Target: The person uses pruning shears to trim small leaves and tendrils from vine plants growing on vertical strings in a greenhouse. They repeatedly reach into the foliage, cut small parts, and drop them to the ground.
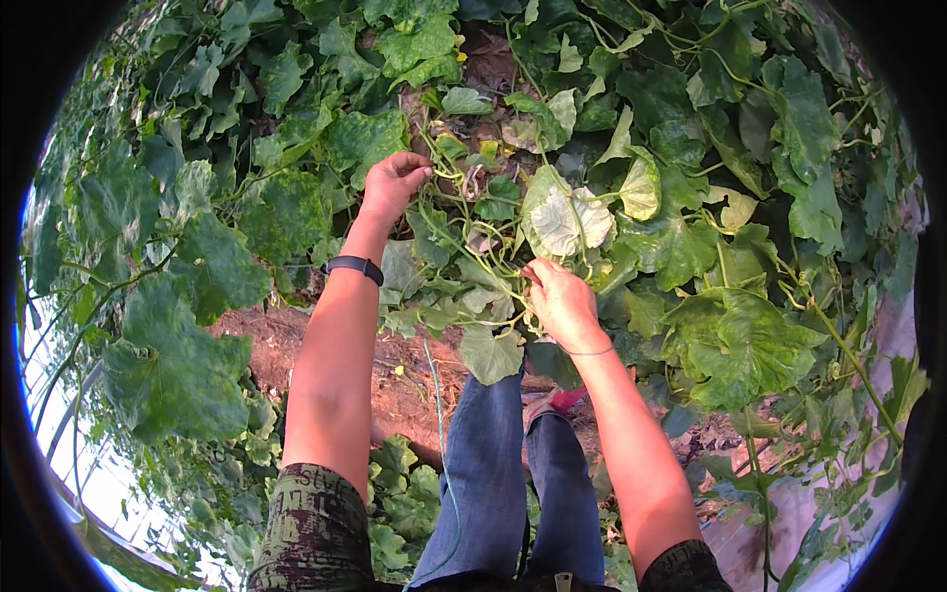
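Among the leaves of a climbing cucurbit plant, my left hand (398, 183) pinches a thin green vine stem (436, 167) between thumb and forefinger. Lower and to the right, my right hand (560, 303) has its fingertips closed on a vine stem (484, 263) within the same tangle; the exact point of grip is partly hidden. A leaf with its pale underside showing (570, 222) lies just above my right hand. Below and left of that hand hangs a smaller green leaf (491, 354). Curled tendrils and withered bits fill the space between both hands.
Broad leaves crowd both sides, with a large one (174, 362) at left and a yellow-mottled one (740, 344) at right. A thin blue-green string (436, 399) hangs before my jeans (481, 459). Reddish soil (277, 348) shows below; pale sheeting (806, 510) lies lower right.
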Tool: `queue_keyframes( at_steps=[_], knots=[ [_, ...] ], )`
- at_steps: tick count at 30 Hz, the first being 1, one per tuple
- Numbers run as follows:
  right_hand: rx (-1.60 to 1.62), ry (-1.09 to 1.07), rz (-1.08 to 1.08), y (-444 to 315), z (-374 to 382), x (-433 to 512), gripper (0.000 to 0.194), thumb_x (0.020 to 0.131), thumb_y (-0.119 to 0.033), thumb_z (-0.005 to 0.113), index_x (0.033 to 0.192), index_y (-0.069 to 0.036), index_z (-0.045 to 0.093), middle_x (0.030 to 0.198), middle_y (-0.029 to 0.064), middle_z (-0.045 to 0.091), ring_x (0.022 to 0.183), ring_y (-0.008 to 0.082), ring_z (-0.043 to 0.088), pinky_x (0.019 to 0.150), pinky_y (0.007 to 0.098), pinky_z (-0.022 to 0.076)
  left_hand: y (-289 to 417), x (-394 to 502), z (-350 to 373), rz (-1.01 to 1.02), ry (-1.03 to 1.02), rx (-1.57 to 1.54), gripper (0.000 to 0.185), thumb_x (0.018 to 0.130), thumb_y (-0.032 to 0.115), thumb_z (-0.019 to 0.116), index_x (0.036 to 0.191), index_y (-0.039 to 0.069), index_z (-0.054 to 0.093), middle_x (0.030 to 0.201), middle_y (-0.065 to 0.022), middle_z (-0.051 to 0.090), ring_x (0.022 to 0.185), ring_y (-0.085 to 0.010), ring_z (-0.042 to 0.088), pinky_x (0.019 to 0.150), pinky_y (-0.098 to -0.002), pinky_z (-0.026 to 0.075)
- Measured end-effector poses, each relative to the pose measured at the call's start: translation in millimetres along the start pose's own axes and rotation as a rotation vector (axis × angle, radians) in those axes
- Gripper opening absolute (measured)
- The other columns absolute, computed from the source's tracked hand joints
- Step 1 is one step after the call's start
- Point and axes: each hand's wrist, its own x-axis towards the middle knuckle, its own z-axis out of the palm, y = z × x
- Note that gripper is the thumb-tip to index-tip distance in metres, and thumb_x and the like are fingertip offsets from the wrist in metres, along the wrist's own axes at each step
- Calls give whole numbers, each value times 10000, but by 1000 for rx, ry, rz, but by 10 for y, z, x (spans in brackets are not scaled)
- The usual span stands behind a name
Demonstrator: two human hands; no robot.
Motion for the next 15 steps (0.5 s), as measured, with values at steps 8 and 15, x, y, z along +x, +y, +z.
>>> queue_keyframes(
  at_steps=[8, 15],
  knots=[
    [-30, 67, -59, 81, 9, -40, 169, 862, -118, 612, 1029, -92, 608, 1001, 122, 686, 848, 351, 679, 719, 452, 555, -41, -33, 41, 138, 33, -176, 144, 928, -2, 648, 1055, 43, 596, 930, -18, 670, 707, -52, 556, 618, -222, 462],
    [31, 73, -47, 116, -22, -67, 182, 858, -108, 610, 1040, -99, 616, 1021, 112, 689, 859, 347, 682, 732, 445, 556, 39, -156, 138, 56, 206, -508, 88, 975, 35, 614, 1032, 56, 550, 866, 11, 585, 634, -65, 507, 565, -230, 464]
  ],
)
